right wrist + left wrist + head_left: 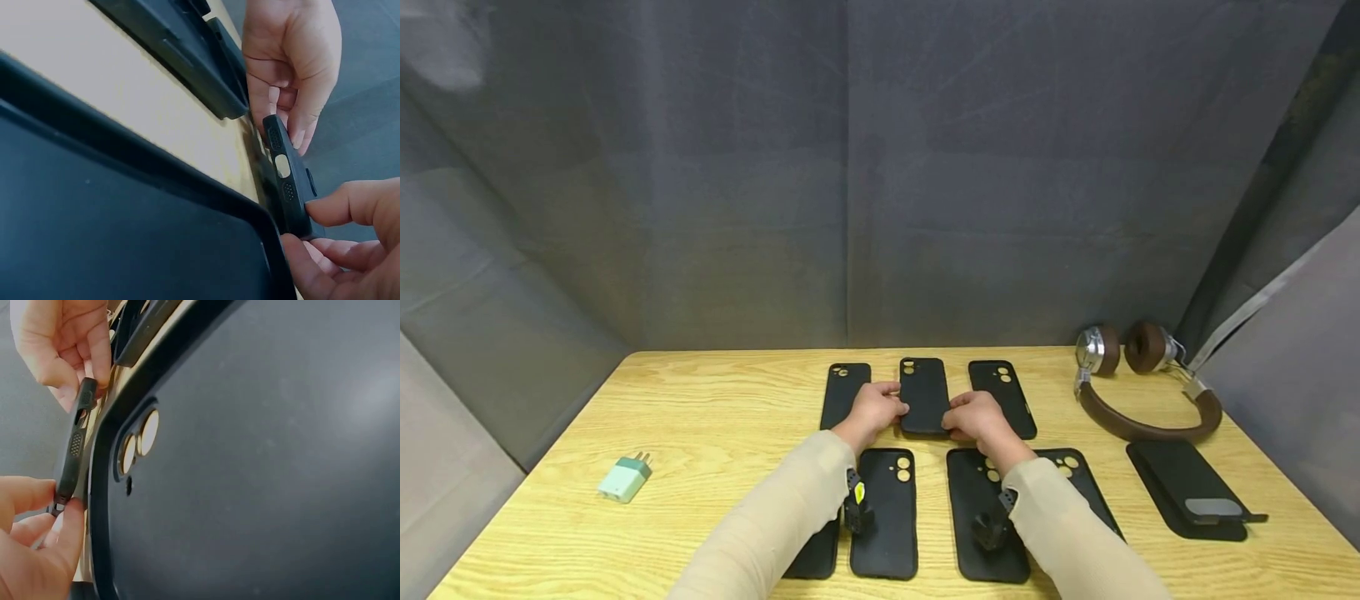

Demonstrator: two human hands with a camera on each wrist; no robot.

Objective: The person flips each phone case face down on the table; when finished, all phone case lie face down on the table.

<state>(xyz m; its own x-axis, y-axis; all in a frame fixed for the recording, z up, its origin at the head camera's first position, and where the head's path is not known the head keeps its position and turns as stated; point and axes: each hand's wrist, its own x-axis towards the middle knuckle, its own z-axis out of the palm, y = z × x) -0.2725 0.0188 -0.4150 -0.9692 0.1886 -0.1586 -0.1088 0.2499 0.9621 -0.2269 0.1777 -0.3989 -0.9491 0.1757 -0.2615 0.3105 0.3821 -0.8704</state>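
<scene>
Both hands hold one black phone case [923, 392] in the middle of the back row, its two round camera holes at the upper left. My left hand [875, 410] pinches its lower left side between thumb and fingers. The lower right corner is pinched by my right hand [979, 417]. In the right wrist view the bottom edge of the case [289, 181] faces the camera, with a port opening and speaker holes. On either side lie another black case [842, 396] and a third one [1006, 398].
Several more black cases lie in a front row under the forearms, among them one phone case [883, 517] and another [962, 533]. Brown headphones [1138, 427] and a black case with a flip-out piece [1183, 479] are at right. A pale green plug adapter [625, 480] sits at left.
</scene>
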